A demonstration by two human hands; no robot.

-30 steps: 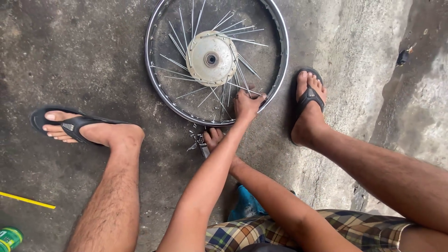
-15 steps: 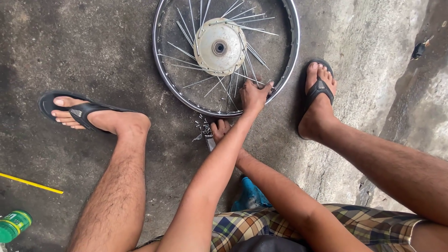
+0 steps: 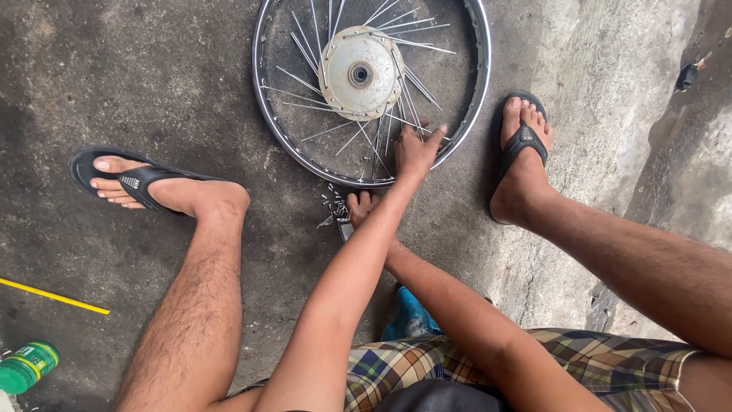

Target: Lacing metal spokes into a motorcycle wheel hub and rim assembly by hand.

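Observation:
A spoked metal wheel (image 3: 276, 133) with a pale hub (image 3: 360, 72) lies flat on the concrete between my feet. My arms are crossed. My left hand (image 3: 415, 150) rests on the near part of the rim, with the fingers curled over the spokes (image 3: 393, 126) and the thumb stretched out. My right hand (image 3: 361, 206) lies on the ground just below the rim, beside a small pile of metal bits (image 3: 334, 204). My left forearm covers most of it, and only the fingertips show.
My left foot (image 3: 152, 187) and right foot (image 3: 521, 160), both in black sandals, flank the wheel. A blue object (image 3: 410, 317) sits under my arms. A yellow rod (image 3: 53, 296) and a green bottle (image 3: 27, 366) lie at the lower left.
The view has shifted a little, so the wheel sits further right and higher. My left hand stays on the rim and my right hand stays by the metal bits.

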